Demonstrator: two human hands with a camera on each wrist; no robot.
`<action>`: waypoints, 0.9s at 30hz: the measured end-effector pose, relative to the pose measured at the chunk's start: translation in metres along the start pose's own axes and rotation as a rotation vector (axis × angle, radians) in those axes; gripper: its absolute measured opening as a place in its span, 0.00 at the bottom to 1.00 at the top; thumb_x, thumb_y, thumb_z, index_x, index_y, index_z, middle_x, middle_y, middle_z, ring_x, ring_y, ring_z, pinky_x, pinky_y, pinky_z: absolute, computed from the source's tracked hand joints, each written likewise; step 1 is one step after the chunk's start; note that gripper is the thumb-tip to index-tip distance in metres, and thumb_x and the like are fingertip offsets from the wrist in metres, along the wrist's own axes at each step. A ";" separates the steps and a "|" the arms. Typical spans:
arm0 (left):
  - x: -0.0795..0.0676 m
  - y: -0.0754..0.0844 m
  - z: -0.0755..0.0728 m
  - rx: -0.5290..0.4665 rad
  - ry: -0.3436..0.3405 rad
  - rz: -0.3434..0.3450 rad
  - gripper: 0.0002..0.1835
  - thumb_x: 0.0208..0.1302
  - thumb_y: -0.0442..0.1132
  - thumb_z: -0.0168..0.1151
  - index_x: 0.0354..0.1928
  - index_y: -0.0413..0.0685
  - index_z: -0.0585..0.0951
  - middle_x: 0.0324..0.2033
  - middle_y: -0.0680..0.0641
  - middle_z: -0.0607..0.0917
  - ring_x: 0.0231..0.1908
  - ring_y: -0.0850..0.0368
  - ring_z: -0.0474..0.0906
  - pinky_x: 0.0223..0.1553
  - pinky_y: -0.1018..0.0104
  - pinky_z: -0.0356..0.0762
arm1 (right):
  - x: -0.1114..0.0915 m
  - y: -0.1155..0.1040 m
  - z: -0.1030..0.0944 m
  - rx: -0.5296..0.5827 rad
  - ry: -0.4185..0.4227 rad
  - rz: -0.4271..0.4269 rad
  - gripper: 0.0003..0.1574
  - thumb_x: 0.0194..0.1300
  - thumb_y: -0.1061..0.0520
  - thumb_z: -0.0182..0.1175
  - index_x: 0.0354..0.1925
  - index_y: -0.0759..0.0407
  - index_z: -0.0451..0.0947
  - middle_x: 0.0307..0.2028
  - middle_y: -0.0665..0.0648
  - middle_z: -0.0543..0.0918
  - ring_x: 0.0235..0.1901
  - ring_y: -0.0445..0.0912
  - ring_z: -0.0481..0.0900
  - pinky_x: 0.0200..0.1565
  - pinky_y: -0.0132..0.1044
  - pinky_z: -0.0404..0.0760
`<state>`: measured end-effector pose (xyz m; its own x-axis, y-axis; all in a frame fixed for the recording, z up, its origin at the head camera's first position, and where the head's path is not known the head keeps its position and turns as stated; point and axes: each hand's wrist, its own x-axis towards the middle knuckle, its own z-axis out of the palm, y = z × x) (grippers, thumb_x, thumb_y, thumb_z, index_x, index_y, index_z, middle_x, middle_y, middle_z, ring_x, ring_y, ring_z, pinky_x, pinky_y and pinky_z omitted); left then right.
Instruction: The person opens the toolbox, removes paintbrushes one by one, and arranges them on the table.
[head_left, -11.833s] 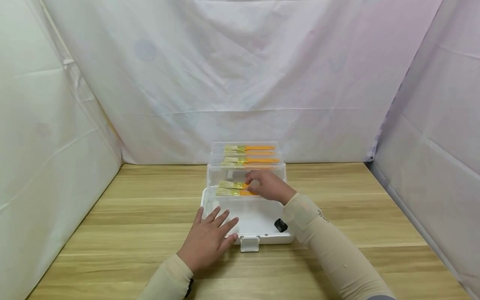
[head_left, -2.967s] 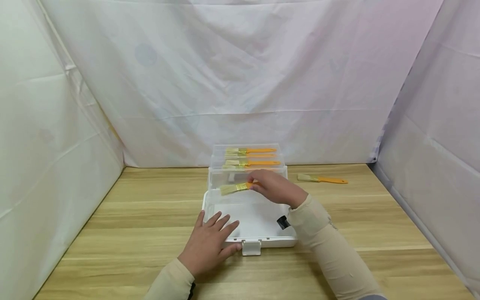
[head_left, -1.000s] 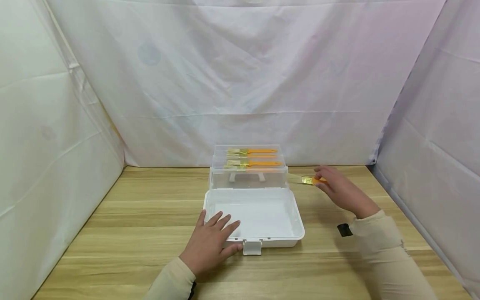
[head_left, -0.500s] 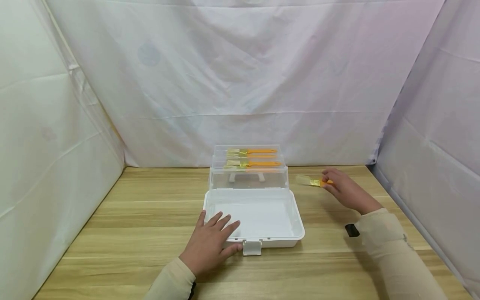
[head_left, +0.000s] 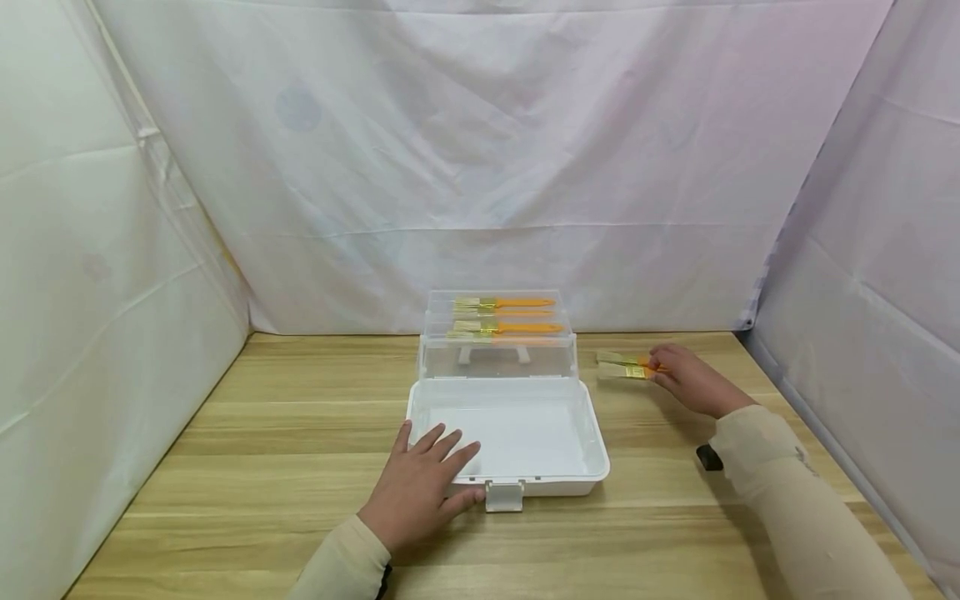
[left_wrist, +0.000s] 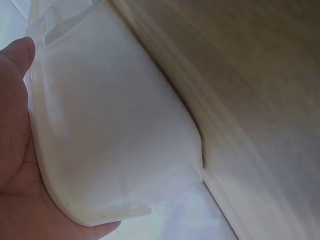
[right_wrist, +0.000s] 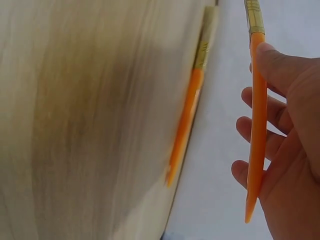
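My right hand [head_left: 693, 382] pinches a paintbrush [head_left: 626, 372] with an orange handle and pale bristles, right of the box. In the right wrist view, thumb and fingers hold that brush [right_wrist: 258, 110] by its handle. A second paintbrush [right_wrist: 192, 97] lies on the table just beyond it. My left hand [head_left: 420, 487] rests with spread, straight fingers over the front left rim of the white plastic box [head_left: 525, 433]. From the left wrist, the palm lies along the rim of the box wall [left_wrist: 115, 110], thumb near the latch.
The clear lid section [head_left: 487, 362] stands raised behind the box, with several orange-handled paintbrushes [head_left: 525, 328] in its trays. A white latch [head_left: 504, 496] hangs at the box's front. White cloth [head_left: 487, 167] surrounds the wooden table [head_left: 300, 417] at the back and sides.
Two brushes have left the box's lower tray: one was on the table at right three seconds ago, the other has moved right in my right hand, now lower beside it. The left hand stays put.
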<state>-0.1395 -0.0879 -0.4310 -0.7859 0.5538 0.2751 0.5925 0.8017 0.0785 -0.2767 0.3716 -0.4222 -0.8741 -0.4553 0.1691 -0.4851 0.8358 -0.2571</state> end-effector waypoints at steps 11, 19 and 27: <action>0.000 -0.001 0.002 -0.007 0.005 0.003 0.34 0.60 0.70 0.41 0.61 0.62 0.72 0.58 0.49 0.74 0.62 0.48 0.63 0.60 0.36 0.45 | 0.012 0.014 0.008 -0.082 -0.010 -0.076 0.03 0.60 0.65 0.60 0.34 0.62 0.75 0.44 0.67 0.75 0.45 0.61 0.72 0.47 0.55 0.70; 0.000 -0.001 0.001 0.002 0.008 0.012 0.34 0.60 0.70 0.40 0.61 0.62 0.71 0.58 0.49 0.74 0.62 0.48 0.63 0.60 0.36 0.45 | 0.017 0.025 0.019 -0.139 -0.025 -0.085 0.02 0.61 0.64 0.59 0.30 0.61 0.75 0.41 0.66 0.75 0.44 0.60 0.73 0.46 0.55 0.70; 0.000 -0.001 0.001 -0.001 0.000 0.014 0.33 0.61 0.70 0.40 0.61 0.62 0.71 0.58 0.49 0.74 0.62 0.48 0.63 0.60 0.36 0.45 | 0.019 0.031 0.026 -0.128 -0.055 -0.065 0.03 0.58 0.63 0.62 0.33 0.61 0.77 0.46 0.71 0.73 0.48 0.64 0.70 0.49 0.57 0.69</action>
<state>-0.1406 -0.0887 -0.4317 -0.7774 0.5651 0.2761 0.6036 0.7937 0.0751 -0.3091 0.3809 -0.4517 -0.8427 -0.5230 0.1281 -0.5368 0.8346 -0.1236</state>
